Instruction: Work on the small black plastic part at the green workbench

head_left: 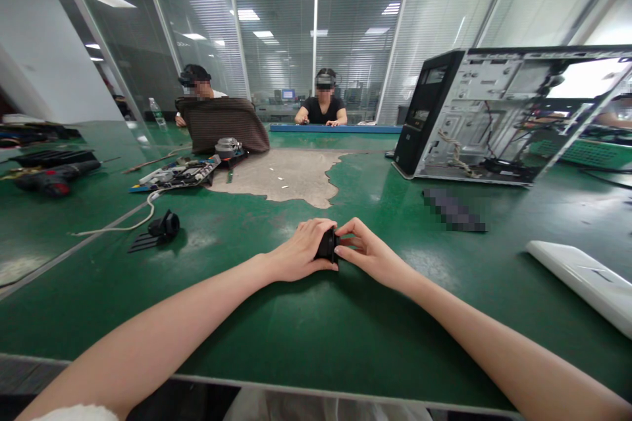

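Forearms (192, 316) nearest; left hand (300, 250), right hand (369, 251) holding black part (324, 247).

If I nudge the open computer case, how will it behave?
The computer case is likely stiff and heavy, being boxy and metal-looking. Its long stance should resist tipping. The pale cables inside look loose and may swing.

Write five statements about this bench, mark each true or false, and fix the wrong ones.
1. The left hand has a black piece in its grip. True.
2. The right hand rests on the computer case. False: the right hand is at the black piece.
3. The computer case stands with its inside exposed. True.
4. The drill lies right of both hands. False: the drill lies to their left.
5. A white cord lies on the table. True.
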`<state>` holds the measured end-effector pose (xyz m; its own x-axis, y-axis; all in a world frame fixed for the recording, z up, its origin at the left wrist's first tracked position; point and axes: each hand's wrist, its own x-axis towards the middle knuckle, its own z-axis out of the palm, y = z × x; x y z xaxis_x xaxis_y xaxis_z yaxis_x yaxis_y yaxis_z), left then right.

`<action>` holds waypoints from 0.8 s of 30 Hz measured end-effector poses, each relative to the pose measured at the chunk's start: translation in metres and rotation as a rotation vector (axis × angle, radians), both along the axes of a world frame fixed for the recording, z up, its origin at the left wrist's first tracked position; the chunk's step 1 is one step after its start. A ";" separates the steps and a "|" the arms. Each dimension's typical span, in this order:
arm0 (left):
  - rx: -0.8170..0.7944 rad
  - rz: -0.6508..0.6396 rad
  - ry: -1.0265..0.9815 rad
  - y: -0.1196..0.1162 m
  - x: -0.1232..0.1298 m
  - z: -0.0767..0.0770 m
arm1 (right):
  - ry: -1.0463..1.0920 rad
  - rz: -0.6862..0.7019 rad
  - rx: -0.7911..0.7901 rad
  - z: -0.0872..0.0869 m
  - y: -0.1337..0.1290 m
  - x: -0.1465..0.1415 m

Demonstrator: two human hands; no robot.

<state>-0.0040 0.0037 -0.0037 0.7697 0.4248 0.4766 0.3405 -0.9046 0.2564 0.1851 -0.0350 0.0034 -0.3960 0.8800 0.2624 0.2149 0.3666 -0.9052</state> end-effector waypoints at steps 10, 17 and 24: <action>0.011 -0.008 -0.008 0.000 -0.001 -0.001 | 0.039 0.093 -0.048 0.003 -0.003 0.003; 0.007 0.000 -0.002 0.001 0.000 -0.001 | 0.008 -0.003 -0.001 0.002 -0.001 0.001; 0.005 -0.007 -0.003 0.000 0.000 -0.001 | -0.004 0.056 -0.038 0.003 -0.002 0.002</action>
